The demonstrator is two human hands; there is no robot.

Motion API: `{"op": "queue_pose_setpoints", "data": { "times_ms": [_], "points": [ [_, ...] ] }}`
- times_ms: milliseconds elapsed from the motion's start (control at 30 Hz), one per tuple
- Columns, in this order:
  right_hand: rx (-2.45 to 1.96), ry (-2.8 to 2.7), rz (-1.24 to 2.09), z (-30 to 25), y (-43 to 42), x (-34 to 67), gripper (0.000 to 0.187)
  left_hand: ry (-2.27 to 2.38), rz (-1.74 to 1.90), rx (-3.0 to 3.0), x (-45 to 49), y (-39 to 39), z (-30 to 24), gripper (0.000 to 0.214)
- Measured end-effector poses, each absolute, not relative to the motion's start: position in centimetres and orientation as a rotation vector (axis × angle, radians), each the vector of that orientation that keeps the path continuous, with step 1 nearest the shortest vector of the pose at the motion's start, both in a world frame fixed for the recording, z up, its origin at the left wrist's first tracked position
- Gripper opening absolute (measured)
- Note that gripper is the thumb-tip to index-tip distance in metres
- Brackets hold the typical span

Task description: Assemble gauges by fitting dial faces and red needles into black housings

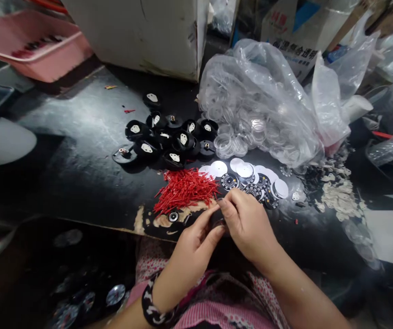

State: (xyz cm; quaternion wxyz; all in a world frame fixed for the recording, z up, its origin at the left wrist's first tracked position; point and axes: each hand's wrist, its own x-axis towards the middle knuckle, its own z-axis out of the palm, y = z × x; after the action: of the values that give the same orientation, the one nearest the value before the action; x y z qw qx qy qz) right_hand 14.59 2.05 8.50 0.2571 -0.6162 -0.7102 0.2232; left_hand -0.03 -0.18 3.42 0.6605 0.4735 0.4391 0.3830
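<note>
My left hand (193, 249) and my right hand (249, 224) meet at the table's near edge, both closed on a small black round gauge case (217, 219). Fingers cover much of the case. Just beyond them lies a heap of red pointers (186, 189). To its right are scattered round dials (251, 189), some black with white markings, others showing plain white. A group of black gauge cases (169, 137) with pale oval patches stands farther back; a few show brass fittings. One small ring-shaped part (173, 216) sits left of my hands.
A clear plastic bag (261, 100) spills transparent round covers at the back right. Small pale pieces (340, 192) are piled on the right, near a white box (391, 237). A pink bin (45, 45) and a large carton (141, 36) stand behind. Finished-looking gauges (116, 294) lie below the table.
</note>
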Motion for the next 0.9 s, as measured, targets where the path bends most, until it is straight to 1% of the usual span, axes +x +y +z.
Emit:
{"op": "queue_pose_setpoints", "data": {
  "times_ms": [100, 200, 267, 333, 433, 533, 600, 667, 767, 900],
  "points": [
    [-1.643, -1.969, 0.414, 7.7, 2.3, 13.5, 0.042, 1.006, 0.85, 1.139, 0.1, -0.3, 3.5, 0.035],
    [-1.597, -1.952, 0.409, 7.2, 2.5, 13.1, 0.04, 1.019, 0.867, 1.145, 0.4, 0.0, 3.9, 0.033],
    [-1.572, -1.956, 0.513, 7.3, 2.3, 13.4, 0.04, 1.022, 0.839, 1.123, -0.1, -0.2, 4.1, 0.032],
    [-1.517, -1.973, 0.727, 7.7, 2.1, 14.1, 0.038, 1.069, 0.763, 1.124, -1.9, -1.3, 3.7, 0.033],
    [-1.477, -1.923, 0.978, 8.1, 1.7, 15.4, 0.029, 1.268, 0.625, 1.172, -7.9, -4.3, 1.6, 0.037],
    [-1.561, -1.822, 0.974, 8.0, 1.7, 16.0, 0.025, 1.677, 0.562, 1.285, -15.1, -6.5, -0.2, 0.04],
    [-1.545, -1.857, 0.986, 7.9, 1.9, 15.5, 0.023, 1.911, 0.639, 1.501, -18.0, -6.2, 0.2, 0.041],
    [-1.443, -1.968, 1.014, 8.1, 2.0, 14.4, 0.021, 1.986, 0.761, 1.735, -18.4, -4.1, 1.7, 0.041],
    [-1.324, -2.109, 1.013, 8.9, 2.0, 13.0, 0.021, 1.91, 0.873, 1.955, -15.9, 2.2, 4.2, 0.041],
    [-1.426, -2.148, 0.997, 9.5, 1.2, 13.3, 0.022, 1.856, 0.879, 2.035, -13.3, 10.9, 4.9, 0.039]
  ]
}}
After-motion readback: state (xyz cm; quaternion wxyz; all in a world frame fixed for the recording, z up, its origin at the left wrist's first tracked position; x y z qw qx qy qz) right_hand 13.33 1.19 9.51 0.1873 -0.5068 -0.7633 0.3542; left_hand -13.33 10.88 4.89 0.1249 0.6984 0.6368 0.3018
